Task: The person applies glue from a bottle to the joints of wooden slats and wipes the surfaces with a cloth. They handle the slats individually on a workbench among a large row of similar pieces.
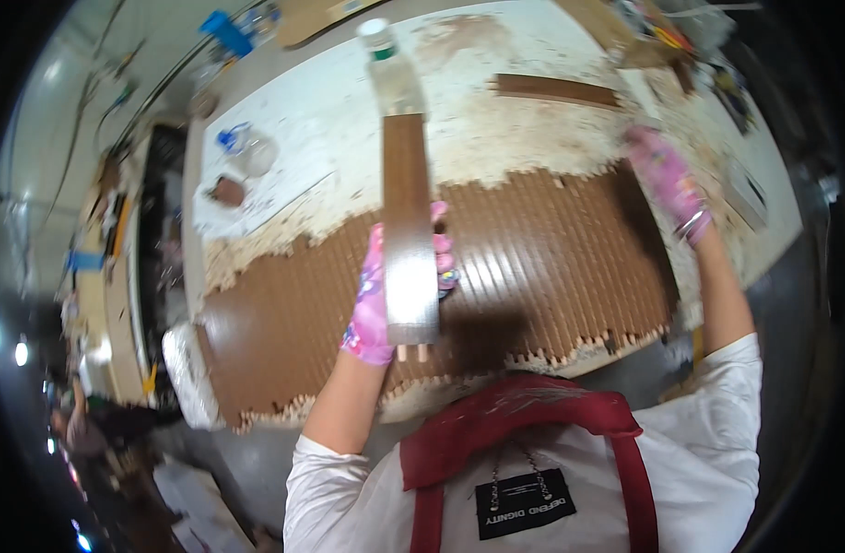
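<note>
Here the left hand (372, 304) is gripping one long brown plank (409, 230), fingers wrapped round its edges, holding it lengthwise above the ribbed brown panel (551, 267) that is lying on the white table (330, 120). The right hand (667, 180) is reaching past the panel's far right corner (too blurred to tell its grip). The step in hand seems to be positioning; lowering it calls for lining up with the ribs. Beyond the panel are lying one more plank (556, 89) and one clear bottle (390, 69).
</note>
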The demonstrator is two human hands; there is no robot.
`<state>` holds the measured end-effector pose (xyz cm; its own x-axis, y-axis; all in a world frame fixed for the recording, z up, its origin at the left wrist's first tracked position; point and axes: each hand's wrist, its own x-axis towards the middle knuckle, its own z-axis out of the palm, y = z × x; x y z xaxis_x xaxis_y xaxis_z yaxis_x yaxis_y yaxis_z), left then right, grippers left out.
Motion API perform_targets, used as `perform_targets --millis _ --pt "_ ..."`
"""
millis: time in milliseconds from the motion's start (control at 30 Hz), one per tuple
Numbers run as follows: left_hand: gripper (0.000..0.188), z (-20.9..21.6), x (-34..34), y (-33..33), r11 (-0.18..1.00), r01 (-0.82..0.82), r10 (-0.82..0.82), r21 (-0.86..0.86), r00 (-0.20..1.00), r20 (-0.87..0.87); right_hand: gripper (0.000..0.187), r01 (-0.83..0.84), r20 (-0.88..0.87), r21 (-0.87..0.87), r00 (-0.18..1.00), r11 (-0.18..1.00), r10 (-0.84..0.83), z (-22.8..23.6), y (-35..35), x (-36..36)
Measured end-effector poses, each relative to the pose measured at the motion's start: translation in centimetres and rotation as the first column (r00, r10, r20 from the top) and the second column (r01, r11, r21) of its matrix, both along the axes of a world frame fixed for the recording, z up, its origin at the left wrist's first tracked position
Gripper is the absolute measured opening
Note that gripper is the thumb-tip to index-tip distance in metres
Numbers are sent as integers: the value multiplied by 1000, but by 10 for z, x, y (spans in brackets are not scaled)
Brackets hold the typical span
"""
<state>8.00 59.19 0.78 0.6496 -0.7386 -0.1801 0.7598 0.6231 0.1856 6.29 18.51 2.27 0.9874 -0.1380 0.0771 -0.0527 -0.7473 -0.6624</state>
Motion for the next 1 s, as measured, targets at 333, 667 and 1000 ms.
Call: perform_targets --millis 333,667,1000 --pt "68 6 -28 -4 985 -93 82 144 994 77 60 -121 -202 -482 979 868 25 -164 -234 121" --pt "59 6 -34 -3 976 -197 197 88 980 4 54 -161 153 199 979 967 132 -72 -134 121" --pt "57 1 -42 20 879 -141 122 -456 990 -70 63 -698 330 118 698 706 635 62 187 26"
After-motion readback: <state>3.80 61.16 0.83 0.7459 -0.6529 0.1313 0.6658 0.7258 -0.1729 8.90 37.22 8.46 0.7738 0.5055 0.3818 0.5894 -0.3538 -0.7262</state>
